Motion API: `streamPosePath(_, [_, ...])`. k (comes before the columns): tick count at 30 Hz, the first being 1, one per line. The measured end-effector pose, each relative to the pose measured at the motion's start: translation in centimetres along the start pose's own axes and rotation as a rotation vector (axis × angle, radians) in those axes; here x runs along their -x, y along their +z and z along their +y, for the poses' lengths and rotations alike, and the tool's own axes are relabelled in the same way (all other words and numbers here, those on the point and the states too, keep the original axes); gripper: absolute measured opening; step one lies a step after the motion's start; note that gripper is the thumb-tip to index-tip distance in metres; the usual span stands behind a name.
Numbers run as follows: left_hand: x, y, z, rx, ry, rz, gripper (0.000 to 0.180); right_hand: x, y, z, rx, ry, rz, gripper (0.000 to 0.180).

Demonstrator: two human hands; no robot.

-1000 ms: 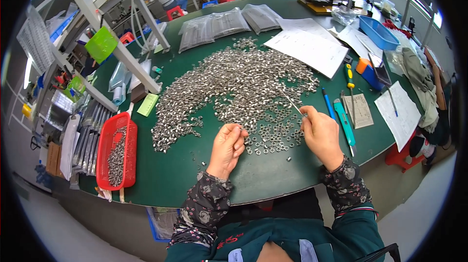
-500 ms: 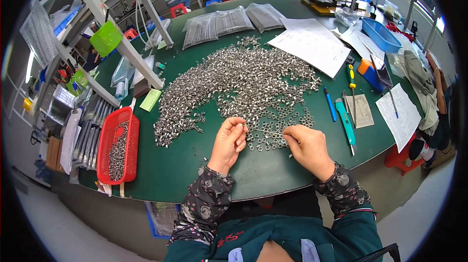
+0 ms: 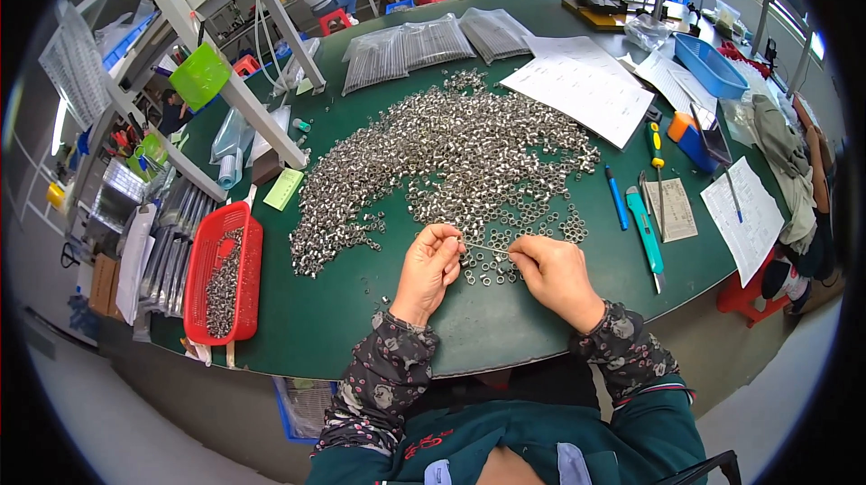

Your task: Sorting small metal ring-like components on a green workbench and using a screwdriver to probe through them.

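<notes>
A thin metal rod (image 3: 485,248) spans the gap between my two hands, over the near edge of a large heap of small metal rings (image 3: 451,142). My right hand (image 3: 557,282) pinches the rod's right end between thumb and fingers. At its other end, the fingertips of my left hand (image 3: 428,273) are closed in a pinch; whatever they hold is too small to make out. Loose rings (image 3: 487,279) lie flat on the green table (image 3: 361,323) just under the rod.
A red basket (image 3: 253,277) with more metal pieces stands at the left. Bags of metal rods (image 3: 424,41) lie behind the heap. To the right are a blue pen (image 3: 617,203), a teal cutter (image 3: 644,237), a yellow-handled screwdriver (image 3: 655,147) and paper sheets (image 3: 586,92).
My right hand has come left, closer to my left hand, and less of the rod shows between them. My left hand remains pinched near the rod's end.
</notes>
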State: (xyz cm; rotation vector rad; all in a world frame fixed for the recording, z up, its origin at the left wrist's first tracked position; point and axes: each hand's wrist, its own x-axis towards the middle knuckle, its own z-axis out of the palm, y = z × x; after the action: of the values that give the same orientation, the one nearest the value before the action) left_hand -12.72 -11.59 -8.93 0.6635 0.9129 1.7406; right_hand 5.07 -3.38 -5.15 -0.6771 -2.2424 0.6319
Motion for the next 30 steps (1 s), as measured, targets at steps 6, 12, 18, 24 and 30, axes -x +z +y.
streamPosePath(6, [0.1,0.03,-0.25,-0.02,-0.003,0.029,0.01,-0.17,0.21,0.55,0.006,-0.013,0.021,0.004])
streamPosePath(12, [0.16,0.33,-0.04,-0.007,-0.002,0.089,0.011,0.01,0.56,0.61,-0.018,-0.056,0.091,0.002])
streamPosePath(18, [0.15,0.18,0.05,-0.022,-0.022,0.102,0.013,-0.13,0.6,0.88,-0.015,-0.024,0.035,0.003])
streamPosePath(24, [0.17,-0.05,0.0,0.052,-0.06,0.117,0.013,-0.05,0.68,0.83,-0.059,-0.016,0.11,0.004])
streamPosePath(30, [0.12,0.11,0.26,0.03,-0.079,0.104,0.013,-0.04,0.71,0.92,-0.091,0.036,-0.016,0.004])
